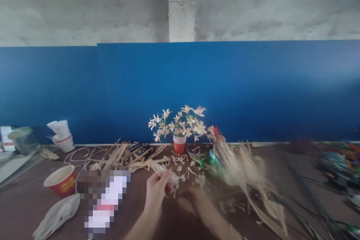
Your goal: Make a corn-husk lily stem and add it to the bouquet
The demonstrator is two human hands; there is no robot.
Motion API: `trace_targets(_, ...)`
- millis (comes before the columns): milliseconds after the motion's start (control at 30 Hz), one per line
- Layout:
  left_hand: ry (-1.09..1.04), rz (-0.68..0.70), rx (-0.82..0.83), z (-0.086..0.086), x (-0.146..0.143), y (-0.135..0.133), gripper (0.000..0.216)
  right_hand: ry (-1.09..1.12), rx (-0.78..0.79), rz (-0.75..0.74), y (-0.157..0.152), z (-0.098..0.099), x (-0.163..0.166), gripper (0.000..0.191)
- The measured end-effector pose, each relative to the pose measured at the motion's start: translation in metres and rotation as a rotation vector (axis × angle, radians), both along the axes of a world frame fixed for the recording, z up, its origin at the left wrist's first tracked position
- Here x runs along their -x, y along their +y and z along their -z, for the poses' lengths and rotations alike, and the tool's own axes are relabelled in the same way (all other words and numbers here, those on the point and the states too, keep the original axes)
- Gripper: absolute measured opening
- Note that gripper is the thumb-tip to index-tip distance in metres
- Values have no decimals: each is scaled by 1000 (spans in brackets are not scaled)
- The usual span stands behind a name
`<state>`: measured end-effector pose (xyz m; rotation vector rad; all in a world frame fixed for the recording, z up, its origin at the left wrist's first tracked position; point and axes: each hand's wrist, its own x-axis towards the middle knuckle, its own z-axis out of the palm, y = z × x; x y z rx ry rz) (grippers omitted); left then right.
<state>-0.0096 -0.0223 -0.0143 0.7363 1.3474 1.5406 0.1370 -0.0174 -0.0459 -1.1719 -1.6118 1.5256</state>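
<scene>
My left hand (155,191) is pinched on a pale dried husk strip (163,169) above the brown table (33,210). My right hand (194,200) sits just right of it, smeared by motion, so its fingers do not show clearly. Behind the hands stands a red paper cup (179,144) holding a bunch of cream husk flowers (180,122). To the right lies a large blurred bundle of dried husks (244,168). Small husk scraps (194,170) are scattered between the cup and my hands.
A red paper cup (61,180) stands at the left, with a crumpled clear bag (57,215) in front of it. Stacked white cups (62,135), a glass jar (24,139) and white cord (81,154) sit further back. A blue panel (225,90) closes off the table's far edge. Dark wires (309,210) and colourful items (341,161) are at the right.
</scene>
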Motion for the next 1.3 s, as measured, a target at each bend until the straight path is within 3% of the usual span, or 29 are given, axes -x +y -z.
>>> trace_targets(133, -20, 16, -8, 3, 0, 1, 32, -25, 104, -39, -4, -1, 2, 41)
trace_targets(300, -24, 43, 0, 5, 0, 1, 33, -57, 114, -63, -3, -1, 3, 43)
trace_targets(600, -37, 50, -16, 9, 1, 2, 34, -104, 69, -35, -2, 3, 4, 48)
trace_targets(933, -63, 54, -26, 8, 5, 3, 37, -140, 17, -54, -3, -3, -2, 35)
trace_targets(1300, -15, 107, 9, 2, 10, 4, 46, -182, -20, -121, -2, -8, -10, 33)
